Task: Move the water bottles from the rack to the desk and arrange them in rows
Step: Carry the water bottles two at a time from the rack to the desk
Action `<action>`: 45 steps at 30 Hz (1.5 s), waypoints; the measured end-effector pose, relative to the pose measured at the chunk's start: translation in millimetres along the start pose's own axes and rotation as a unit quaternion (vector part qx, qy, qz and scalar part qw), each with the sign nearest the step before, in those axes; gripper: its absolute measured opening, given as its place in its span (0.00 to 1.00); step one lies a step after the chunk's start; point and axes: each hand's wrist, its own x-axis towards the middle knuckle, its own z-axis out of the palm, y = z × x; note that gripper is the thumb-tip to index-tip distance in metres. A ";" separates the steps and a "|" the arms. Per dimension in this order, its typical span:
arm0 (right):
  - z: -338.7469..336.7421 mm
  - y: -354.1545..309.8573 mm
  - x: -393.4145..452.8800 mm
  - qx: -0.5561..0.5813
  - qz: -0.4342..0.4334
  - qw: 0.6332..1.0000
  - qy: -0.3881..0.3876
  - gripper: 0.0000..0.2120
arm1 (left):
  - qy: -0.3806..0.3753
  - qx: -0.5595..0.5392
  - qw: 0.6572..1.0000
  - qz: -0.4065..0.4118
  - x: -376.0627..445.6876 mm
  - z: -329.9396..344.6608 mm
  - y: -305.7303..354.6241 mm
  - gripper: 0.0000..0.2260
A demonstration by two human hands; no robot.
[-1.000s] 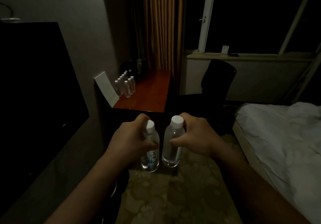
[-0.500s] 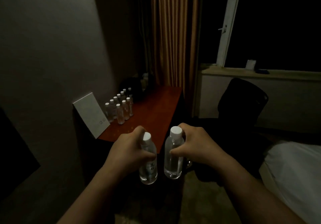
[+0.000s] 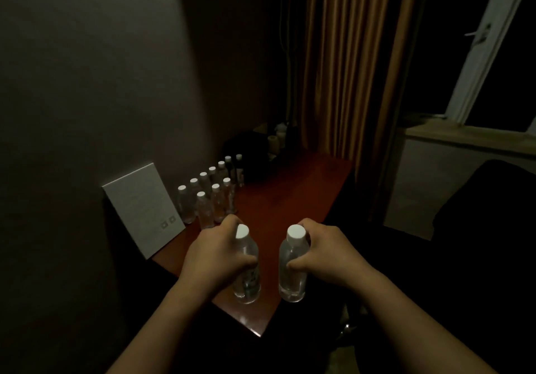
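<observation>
One head-worn view looks forward and down, close over the desk [image 3: 293, 199] (probably its near corner).

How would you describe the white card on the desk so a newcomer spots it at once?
Find the red-brown desk against the wall. At its near left corner, the white card leans back on the wall, just left of the bottle rows. It is the only flat, rectangular thing there; its neighbours are all clear, white-capped bottles.
</observation>
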 end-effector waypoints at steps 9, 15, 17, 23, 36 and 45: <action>-21.2 46.3 178.7 -0.042 -0.053 0.996 -0.065 0.25 | 0.013 0.035 0.995 -0.093 151.6 55.9 -13.0 0.22; -7.8 51.0 271.2 -0.031 -0.094 0.990 -0.104 0.25 | 0.032 0.068 0.984 -0.160 205.3 62.4 -31.8 0.24; 1.6 50.5 300.2 -0.036 -0.117 0.986 -0.116 0.25 | 0.051 0.066 0.979 -0.187 217.7 66.9 -41.0 0.24; 38.3 53.5 387.0 -0.039 -0.178 0.967 -0.179 0.25 | 0.105 0.061 0.951 -0.283 254.3 89.3 -70.7 0.23; 113.6 90.2 521.2 -0.047 -0.261 0.900 -0.346 0.18 | 0.143 0.036 0.887 -0.439 335.9 159.3 -118.2 0.19; 153.8 106.9 537.1 -0.059 -0.270 0.885 -0.374 0.14 | 0.137 0.036 0.886 -0.442 356.4 195.3 -144.0 0.20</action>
